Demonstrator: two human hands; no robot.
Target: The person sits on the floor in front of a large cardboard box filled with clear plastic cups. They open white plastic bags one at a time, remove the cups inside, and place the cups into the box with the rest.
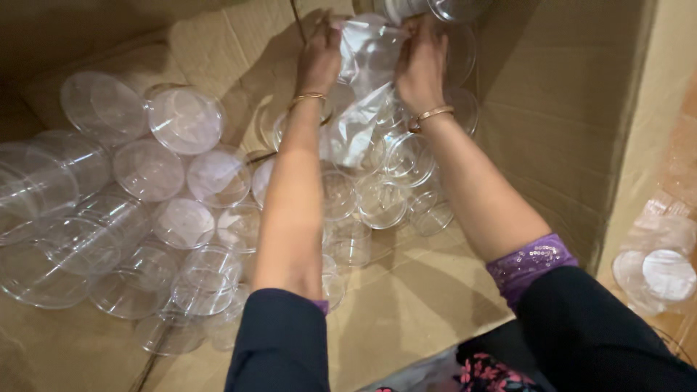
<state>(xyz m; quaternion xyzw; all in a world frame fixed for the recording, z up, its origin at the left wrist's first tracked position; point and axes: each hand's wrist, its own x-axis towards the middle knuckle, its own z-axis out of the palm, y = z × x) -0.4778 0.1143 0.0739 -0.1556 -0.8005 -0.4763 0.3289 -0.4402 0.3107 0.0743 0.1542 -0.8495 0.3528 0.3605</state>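
Note:
Both my hands reach into a large cardboard box (559,94). My left hand (319,58) and my right hand (422,62) each grip the top of a clear plastic bag (367,87), which hangs down between them. A stack of clear round containers (435,9) shows just above the bag at the frame's top edge. Under my arms many loose clear plastic containers (185,120) lie scattered on the box floor. A gold bangle circles each wrist.
Larger clear tubs (43,196) lie on their sides at the left. Outside the box at the right sits another clear plastic wrap with round lids (657,272). Bare cardboard floor (414,305) shows near my elbows. The box wall rises at the right.

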